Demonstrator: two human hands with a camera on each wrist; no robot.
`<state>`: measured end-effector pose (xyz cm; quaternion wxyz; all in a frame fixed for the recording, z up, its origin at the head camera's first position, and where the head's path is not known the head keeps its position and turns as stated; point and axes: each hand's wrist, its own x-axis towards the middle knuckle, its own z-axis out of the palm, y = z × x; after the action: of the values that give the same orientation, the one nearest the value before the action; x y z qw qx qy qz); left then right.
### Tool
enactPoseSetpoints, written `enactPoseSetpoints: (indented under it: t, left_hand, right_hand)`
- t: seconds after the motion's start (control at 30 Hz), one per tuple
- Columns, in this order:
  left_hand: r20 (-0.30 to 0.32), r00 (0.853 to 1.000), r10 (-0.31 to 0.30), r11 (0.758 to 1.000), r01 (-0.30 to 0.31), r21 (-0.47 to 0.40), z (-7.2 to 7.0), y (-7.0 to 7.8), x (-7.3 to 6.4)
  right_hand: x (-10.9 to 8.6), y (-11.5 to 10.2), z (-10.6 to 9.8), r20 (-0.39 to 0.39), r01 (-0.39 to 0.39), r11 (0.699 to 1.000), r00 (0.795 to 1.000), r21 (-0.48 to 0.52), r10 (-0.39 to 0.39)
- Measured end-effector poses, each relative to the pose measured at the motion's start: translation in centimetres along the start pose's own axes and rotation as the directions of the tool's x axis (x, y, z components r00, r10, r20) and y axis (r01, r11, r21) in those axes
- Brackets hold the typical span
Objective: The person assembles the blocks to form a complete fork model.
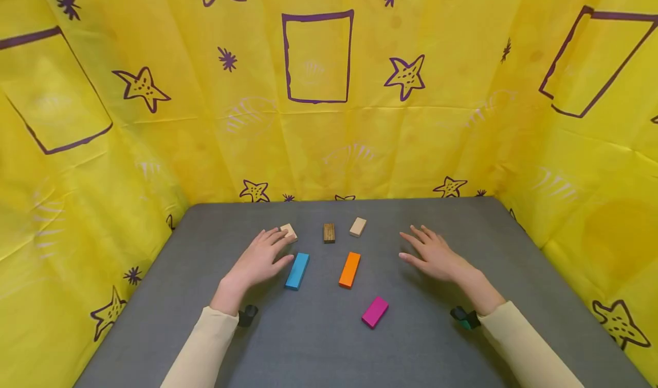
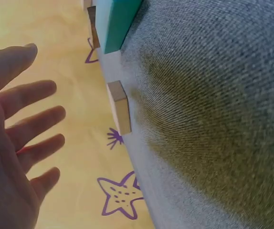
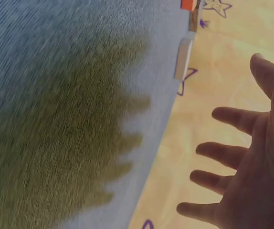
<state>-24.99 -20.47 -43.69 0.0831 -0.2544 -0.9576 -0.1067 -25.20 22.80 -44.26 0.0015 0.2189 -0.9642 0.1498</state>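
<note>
My left hand [image 1: 260,258] hovers over the grey table with fingers spread, holding nothing. Its fingertips overlap a pale wooden block [image 1: 290,232] in the head view, and its thumb tip lies beside a blue block [image 1: 297,271]. The left wrist view shows that pale block [image 2: 120,109] beyond the hand. My right hand [image 1: 432,255] is likewise spread and holds nothing, above the table's right half. Between the hands lie an orange block [image 1: 349,270], a dark brown wooden block [image 1: 329,233] and a second pale block [image 1: 357,227]. A magenta block [image 1: 375,312] lies closer to me.
The grey table [image 1: 319,348] fills the lower part of the head view. Yellow cloth [image 1: 319,148] with purple drawings stands up behind it and along both sides. Each wrist wears a dark camera mount, such as the one on the left [image 1: 248,315].
</note>
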Motion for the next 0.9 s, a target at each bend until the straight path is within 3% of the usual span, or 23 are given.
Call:
enactPoseSetpoints:
  t: [0.2,0.9]
  left_hand:
    - [-0.039,0.998,0.043,0.999,-0.044,-0.014,0.4,-0.1,0.0]
    - [0.0,1.0,0.014,0.986,-0.014,-0.166,2.2,-0.4,0.2]
  right_hand:
    - [1.0,-1.0,0.5,-0.007,0.054,0.999,0.999,0.003,-0.054]
    - [4.9,-3.8,3.1,0.002,0.169,0.981,0.986,0.097,-0.17]
